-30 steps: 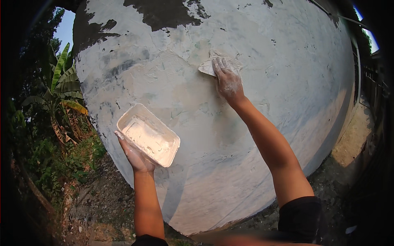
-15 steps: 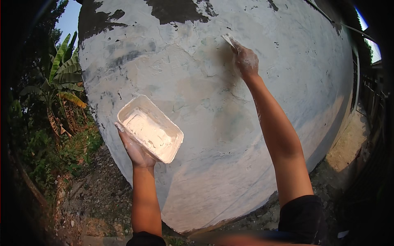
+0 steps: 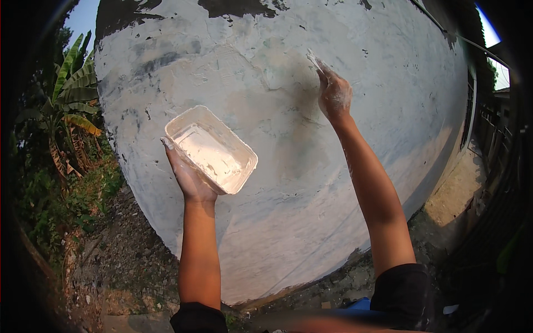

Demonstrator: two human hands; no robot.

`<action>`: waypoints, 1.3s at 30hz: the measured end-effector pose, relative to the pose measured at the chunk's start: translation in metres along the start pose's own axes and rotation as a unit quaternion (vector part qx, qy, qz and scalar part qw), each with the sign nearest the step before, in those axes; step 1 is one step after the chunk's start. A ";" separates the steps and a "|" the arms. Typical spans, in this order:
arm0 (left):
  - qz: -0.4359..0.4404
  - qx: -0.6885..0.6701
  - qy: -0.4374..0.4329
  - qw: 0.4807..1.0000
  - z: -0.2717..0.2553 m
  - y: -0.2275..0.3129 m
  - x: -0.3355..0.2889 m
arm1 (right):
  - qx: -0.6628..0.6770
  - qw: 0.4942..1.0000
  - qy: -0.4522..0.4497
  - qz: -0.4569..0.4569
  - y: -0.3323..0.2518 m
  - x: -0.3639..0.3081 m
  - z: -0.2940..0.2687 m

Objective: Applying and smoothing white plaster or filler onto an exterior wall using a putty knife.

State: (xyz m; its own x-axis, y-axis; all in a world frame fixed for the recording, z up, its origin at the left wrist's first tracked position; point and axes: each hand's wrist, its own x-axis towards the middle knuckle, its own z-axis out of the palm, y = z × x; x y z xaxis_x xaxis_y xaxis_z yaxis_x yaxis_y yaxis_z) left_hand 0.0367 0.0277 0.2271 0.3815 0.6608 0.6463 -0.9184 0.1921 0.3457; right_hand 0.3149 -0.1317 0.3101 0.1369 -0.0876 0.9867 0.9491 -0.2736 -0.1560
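My left hand (image 3: pixel 191 176) grips a rectangular plastic tub (image 3: pixel 214 125) from below and along its left side. White paste, like wall putty (image 3: pixel 206 152), coats the tub's floor and walls. Higher up and to the right, my right hand (image 3: pixel 336 95) is closed round a thin putty knife (image 3: pixel 315 61), seen nearly edge-on at the wall. Whether its blade touches the wall I cannot tell. The wall (image 3: pixel 266 105) is patchy white-grey with smears and ridges of putty. White smears mark both hands.
Dark bare patches (image 3: pixel 236 6) show along the wall's top. Banana plants (image 3: pixel 75 94) and undergrowth stand at the left. Stony ground (image 3: pixel 122 261) runs along the wall's foot. A thin pipe (image 3: pixel 427 14) crosses the upper right, and a sunlit path (image 3: pixel 455 197) lies at the right.
The tub in my left hand has risen slightly and shifted right. My right hand has moved a little down with the putty knife, whose blade now appears more edge-on. The view has shifted slightly.
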 end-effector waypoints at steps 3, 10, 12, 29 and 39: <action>-0.022 -0.025 -0.026 0.999 0.009 -0.007 -0.001 | -0.013 1.000 0.008 -0.015 0.039 0.006 0.017; -0.020 0.005 -0.001 1.000 0.011 -0.005 -0.003 | 0.015 0.983 -0.141 -0.117 -0.008 -0.058 0.020; -0.031 -0.007 -0.005 0.999 0.015 -0.006 -0.001 | 0.069 0.986 -0.147 -0.028 -0.004 -0.033 -0.001; -0.006 -0.023 -0.016 1.000 -0.032 0.039 -0.008 | 0.003 0.967 -0.245 -0.066 -0.111 -0.053 0.027; 0.007 -0.020 -0.009 1.000 -0.039 0.054 -0.010 | 0.001 0.996 0.066 -0.066 -0.065 0.035 0.084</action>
State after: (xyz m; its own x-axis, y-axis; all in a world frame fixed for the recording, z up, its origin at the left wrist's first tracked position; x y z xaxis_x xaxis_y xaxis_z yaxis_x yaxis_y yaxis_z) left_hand -0.0210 0.0597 0.2128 0.3698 0.6500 0.6639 -0.9272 0.2116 0.3092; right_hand 0.2815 -0.0362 0.3583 -0.0269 -0.1763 0.9840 0.9571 -0.2887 -0.0255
